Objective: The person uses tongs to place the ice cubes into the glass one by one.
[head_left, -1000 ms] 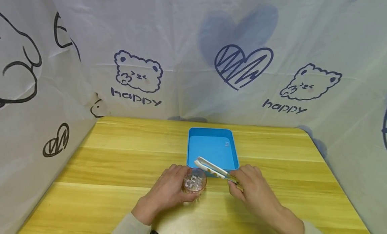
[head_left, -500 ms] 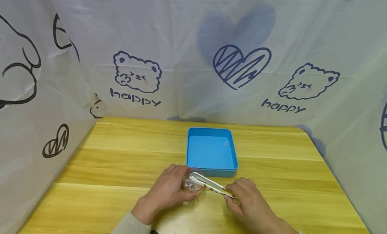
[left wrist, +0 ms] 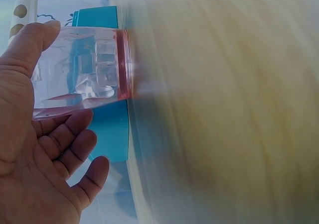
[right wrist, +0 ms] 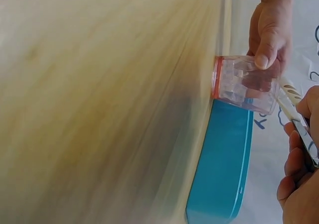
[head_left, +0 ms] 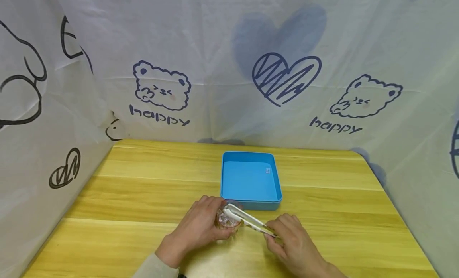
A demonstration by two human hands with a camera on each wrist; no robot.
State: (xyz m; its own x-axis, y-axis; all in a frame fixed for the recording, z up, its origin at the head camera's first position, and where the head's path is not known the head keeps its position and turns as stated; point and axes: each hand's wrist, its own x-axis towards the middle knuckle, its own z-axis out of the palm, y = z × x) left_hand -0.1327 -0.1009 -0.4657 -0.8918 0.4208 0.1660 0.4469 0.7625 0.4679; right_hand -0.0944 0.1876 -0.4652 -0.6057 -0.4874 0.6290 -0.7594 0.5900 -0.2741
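A clear cup with a reddish base (right wrist: 246, 87) stands upright on the table, holding several clear cubes (left wrist: 92, 82). My left hand (head_left: 199, 222) grips the cup from its left side, thumb and fingers around the wall. In my right hand (head_left: 295, 242) are white tongs with brown spots (head_left: 247, 219), pinched between thumb and fingers. The tips of the tongs reach into the cup's mouth. Whether they hold a cube cannot be made out. Just behind the cup is a shallow blue tray (head_left: 251, 201), with one small clear cube (head_left: 267, 170) near its far right corner.
The wood-grain table (head_left: 150, 166) extends to both sides of the tray. White cloth (head_left: 215, 70) printed with hearts and bears hangs behind it and along the sides.
My right hand has come down and toward me, bringing the tongs from above the tray's near edge into the cup. The left hand and cup have stayed in place.
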